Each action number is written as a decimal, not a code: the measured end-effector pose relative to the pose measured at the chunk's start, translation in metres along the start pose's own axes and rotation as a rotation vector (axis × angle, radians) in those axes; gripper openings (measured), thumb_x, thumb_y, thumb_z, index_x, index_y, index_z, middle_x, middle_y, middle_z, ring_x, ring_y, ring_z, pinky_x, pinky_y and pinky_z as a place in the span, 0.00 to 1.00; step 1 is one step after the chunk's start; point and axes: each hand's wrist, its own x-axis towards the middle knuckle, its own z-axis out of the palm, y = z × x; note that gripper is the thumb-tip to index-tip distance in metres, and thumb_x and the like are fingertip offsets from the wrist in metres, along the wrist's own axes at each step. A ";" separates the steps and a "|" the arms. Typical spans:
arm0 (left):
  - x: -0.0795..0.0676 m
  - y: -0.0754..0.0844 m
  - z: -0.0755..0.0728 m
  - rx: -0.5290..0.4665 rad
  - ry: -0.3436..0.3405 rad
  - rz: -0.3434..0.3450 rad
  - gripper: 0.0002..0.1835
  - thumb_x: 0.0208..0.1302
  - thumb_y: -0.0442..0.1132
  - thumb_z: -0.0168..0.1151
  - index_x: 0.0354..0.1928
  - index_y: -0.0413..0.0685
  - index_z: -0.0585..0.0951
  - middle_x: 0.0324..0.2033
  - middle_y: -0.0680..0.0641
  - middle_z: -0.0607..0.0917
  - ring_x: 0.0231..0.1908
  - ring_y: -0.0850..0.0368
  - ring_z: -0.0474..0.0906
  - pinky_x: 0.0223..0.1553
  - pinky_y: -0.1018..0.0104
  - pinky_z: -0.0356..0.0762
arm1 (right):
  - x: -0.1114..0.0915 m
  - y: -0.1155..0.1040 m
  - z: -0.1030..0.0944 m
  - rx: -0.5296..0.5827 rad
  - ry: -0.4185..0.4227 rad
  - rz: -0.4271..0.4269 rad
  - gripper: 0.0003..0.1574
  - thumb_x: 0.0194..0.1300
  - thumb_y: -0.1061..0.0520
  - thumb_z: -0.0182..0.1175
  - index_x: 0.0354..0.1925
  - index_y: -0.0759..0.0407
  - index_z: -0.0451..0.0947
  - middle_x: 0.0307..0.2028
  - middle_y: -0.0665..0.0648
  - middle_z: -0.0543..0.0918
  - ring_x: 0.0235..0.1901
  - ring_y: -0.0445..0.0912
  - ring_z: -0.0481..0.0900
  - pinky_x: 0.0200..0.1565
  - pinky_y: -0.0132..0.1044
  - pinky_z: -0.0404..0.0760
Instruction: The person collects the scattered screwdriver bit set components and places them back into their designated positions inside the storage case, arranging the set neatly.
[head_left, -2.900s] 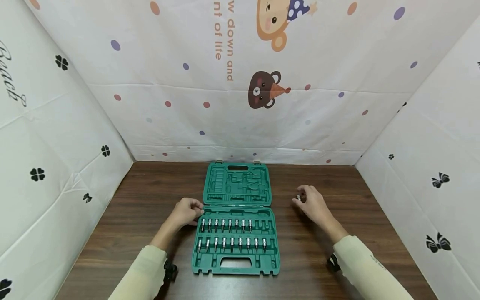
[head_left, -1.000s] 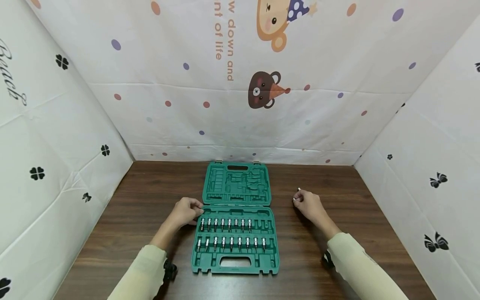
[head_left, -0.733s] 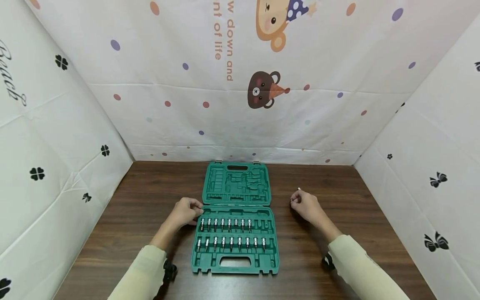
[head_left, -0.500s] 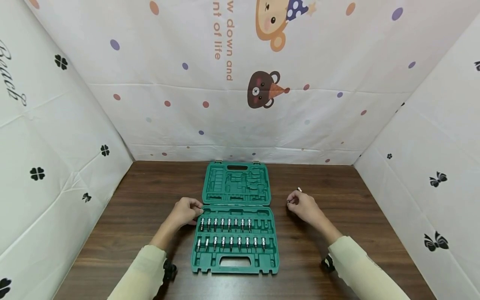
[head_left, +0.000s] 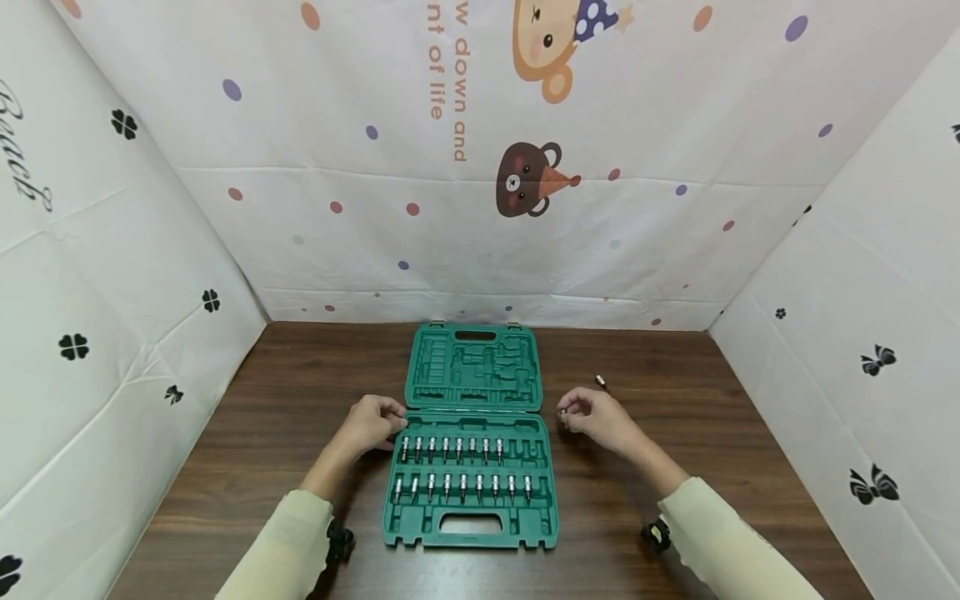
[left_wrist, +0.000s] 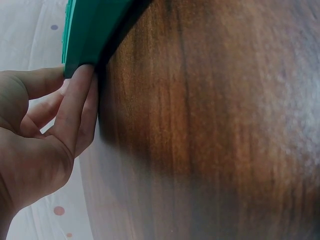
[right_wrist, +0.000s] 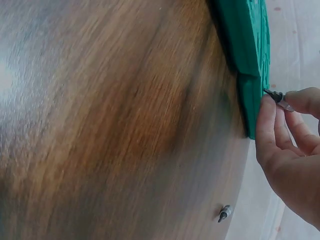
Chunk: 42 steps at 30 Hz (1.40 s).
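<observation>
An open green plastic tool case point(head_left: 525, 535) lies on the table, its lid point(head_left: 474, 375) laid back. Two rows of bit sockets point(head_left: 463, 485) sit in the lower half, chrome ends up and dark tips down; the upper row has bare slots at its right end. My left hand point(head_left: 371, 423) pinches the case's left edge near the hinge, thumb above and fingers at the side. Right of the case, my right hand point(head_left: 597, 419) pinches a bit socket point(right_wrist: 279, 99) between thumb and fingers, its dark tip toward the case. Another bit socket point(head_left: 601, 381) lies loose beyond that hand.
The dark wood-grain table point(head_left: 315, 367) carries the case in its middle. White printed cloth point(head_left: 375, 217) hangs behind it and along both sides. Black wrist cameras show below both sleeves.
My right hand has come left toward the case with the bit socket, after being over the loose one, which now shows lying on the table. The left hand has stayed at the case.
</observation>
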 end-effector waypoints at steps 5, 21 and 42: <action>0.000 0.000 0.000 0.003 -0.004 0.006 0.10 0.72 0.30 0.63 0.51 0.35 0.84 0.43 0.39 0.85 0.40 0.51 0.85 0.36 0.54 0.90 | 0.000 0.000 0.003 0.086 -0.059 -0.020 0.10 0.70 0.65 0.63 0.49 0.65 0.80 0.42 0.60 0.84 0.41 0.48 0.82 0.42 0.45 0.88; 0.001 0.000 0.000 0.010 -0.008 0.011 0.09 0.72 0.30 0.62 0.50 0.35 0.84 0.42 0.38 0.85 0.40 0.50 0.85 0.35 0.54 0.90 | -0.001 -0.012 0.019 0.212 -0.208 -0.069 0.12 0.72 0.63 0.63 0.49 0.70 0.79 0.42 0.65 0.84 0.42 0.49 0.85 0.48 0.48 0.89; 0.003 -0.001 -0.001 0.011 -0.005 0.005 0.09 0.72 0.30 0.63 0.50 0.35 0.84 0.42 0.39 0.85 0.40 0.51 0.85 0.35 0.55 0.90 | 0.007 -0.039 0.049 -0.136 -0.256 -0.165 0.05 0.69 0.61 0.68 0.44 0.55 0.85 0.38 0.46 0.86 0.39 0.39 0.84 0.40 0.30 0.85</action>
